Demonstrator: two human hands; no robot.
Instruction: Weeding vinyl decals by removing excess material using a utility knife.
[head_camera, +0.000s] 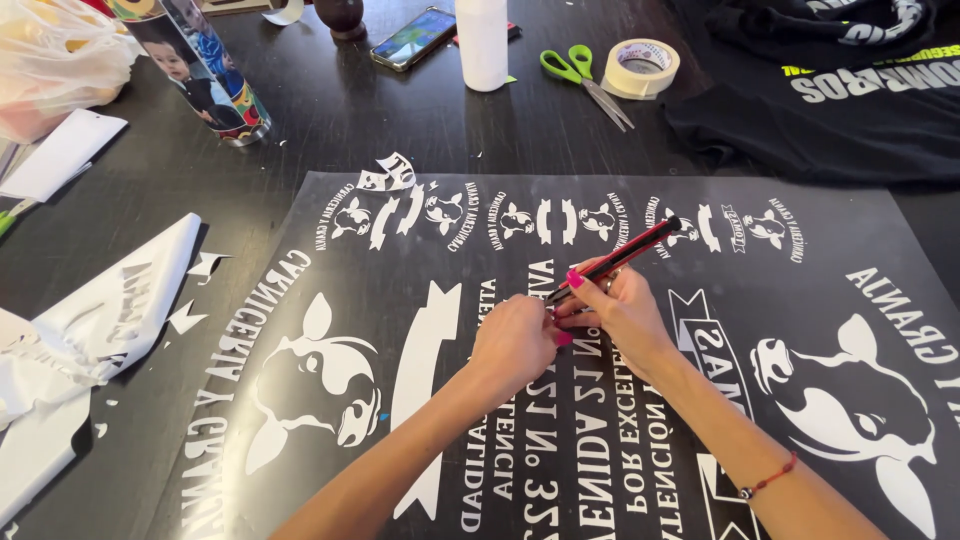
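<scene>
Black vinyl sheet (620, 470) looked thin and bendy. Right hand (620, 310) pinched a red-and-black tool (620, 258); left hand (512, 340) fingers curled, pressing the sheet flat.

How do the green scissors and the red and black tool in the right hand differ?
The green scissors lie untouched on the table near the tape roll; the red and black tool is gripped in the right hand, slanted over the vinyl sheet. The scissors have loop handles; the tool is a straight stick.
</scene>
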